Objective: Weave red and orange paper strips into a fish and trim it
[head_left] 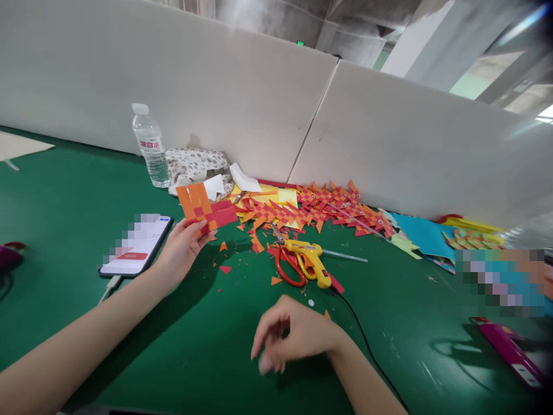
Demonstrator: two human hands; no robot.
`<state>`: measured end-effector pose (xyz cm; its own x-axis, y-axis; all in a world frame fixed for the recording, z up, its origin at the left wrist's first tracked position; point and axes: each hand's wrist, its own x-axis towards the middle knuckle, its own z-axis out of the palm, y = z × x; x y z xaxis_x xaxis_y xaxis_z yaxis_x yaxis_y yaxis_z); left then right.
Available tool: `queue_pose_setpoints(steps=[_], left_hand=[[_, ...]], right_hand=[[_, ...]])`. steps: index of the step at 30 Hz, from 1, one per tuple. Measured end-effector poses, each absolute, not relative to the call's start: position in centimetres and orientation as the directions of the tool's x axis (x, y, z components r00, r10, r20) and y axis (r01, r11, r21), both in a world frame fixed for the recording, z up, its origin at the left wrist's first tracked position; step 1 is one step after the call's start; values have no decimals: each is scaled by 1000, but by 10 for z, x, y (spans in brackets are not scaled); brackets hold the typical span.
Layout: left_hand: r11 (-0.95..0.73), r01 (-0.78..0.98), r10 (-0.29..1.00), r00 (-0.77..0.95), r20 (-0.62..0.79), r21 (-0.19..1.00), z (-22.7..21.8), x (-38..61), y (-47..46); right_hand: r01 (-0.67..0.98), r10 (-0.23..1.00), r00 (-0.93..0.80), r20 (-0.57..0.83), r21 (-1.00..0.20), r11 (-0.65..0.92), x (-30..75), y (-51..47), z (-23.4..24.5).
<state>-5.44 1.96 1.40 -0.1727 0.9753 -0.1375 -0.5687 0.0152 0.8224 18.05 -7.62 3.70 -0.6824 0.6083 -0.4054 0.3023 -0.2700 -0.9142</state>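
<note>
Two bare arms [99, 331] reach in from the bottom, over a big green table [203, 357]. Tall white boards [250, 98] stand like a wall along the back. Past them is a gray room [280, 17] with a thick pale post [425, 37] and a tiny glowing green sign [300, 43], too small to read.

Next to the boards lies a long pile of red and orange woven paper shapes [332, 204]. Left of it sits a spotted bag [194, 161], and just beside that stands a clear water bottle [149, 135] with red Chinese writing on its label. On the phone [147, 248] by the left arm you can read 37; squares hide some of the screen. Near the middle, a yellow glue gun [309, 253] lies across red-handled scissors [280, 270], with little paper bits [224, 269] around.

The left hand [184, 248] holds up a red and orange woven paper piece [201, 202], left of the glue gun. Its thumb and fingers pinch the bottom edge. The right hand [294, 334] is closer to us than the glue gun. Its fingers curl loosely, but it is blurry, so I cannot tell if the tips touch.
</note>
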Motion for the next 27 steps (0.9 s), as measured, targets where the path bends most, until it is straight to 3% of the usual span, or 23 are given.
queue_pose_setpoints(steps=[2,4,8,11,14,19,22,27], left_hand=[[64,-543,987,-87,-132,838,15,-49,15],[159,-453,987,58,-149,877,14,-43,8],[300,-218,927,297,-230,929,8,-30,-7],[328,-139,877,412,-246,935,6,-22,-16],[319,-116,858,458,-234,941,8,-17,-22],[144,7,849,512,-128,989,5,-19,-22],[76,84,870,482,-107,994,1,-22,-19],[161,3,901,407,-149,987,3,-24,-15]], right_hand=[[231,846,-452,-282,-953,-195,177,-68,31],[175,975,-183,-130,-980,-98,175,-59,24],[79,973,215,89,-994,74,177,-50,15],[54,982,153,107,-993,100,176,-52,13],[110,1000,-4,19,-994,19,170,-57,13],[161,995,-97,-31,-987,-15,166,-60,12],[190,998,-45,-39,-981,-29,169,-58,11],[146,997,81,-5,-989,-16,172,-54,13]])
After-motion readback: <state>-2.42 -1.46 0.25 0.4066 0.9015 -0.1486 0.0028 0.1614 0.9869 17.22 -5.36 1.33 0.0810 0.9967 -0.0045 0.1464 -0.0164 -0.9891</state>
